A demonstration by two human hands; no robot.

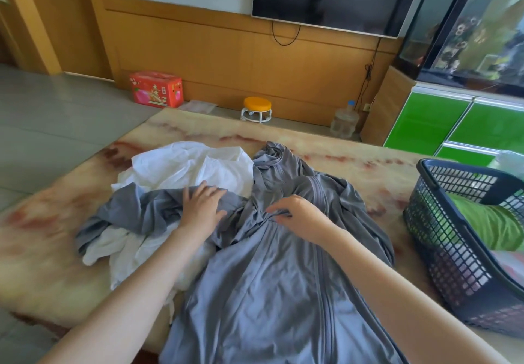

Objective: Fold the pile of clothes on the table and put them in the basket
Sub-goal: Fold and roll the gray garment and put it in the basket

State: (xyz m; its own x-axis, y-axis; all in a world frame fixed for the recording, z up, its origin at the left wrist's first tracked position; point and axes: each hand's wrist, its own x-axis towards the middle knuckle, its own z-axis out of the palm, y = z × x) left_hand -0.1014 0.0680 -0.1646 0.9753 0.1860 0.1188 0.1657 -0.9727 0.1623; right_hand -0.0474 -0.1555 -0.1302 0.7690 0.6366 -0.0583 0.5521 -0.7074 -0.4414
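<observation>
White garment (184,168) under grey jacket (263,278), basket (442,238) right

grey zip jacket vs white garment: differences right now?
The grey zip jacket lies spread out, zipper up, hanging over the near edge; the white garment is a crumpled heap to its left. Both hands are on the jacket: left hand flat on its sleeve, right hand pinching fabric by the zipper; none on the white garment. Both unfolded, outside the basket.
</observation>
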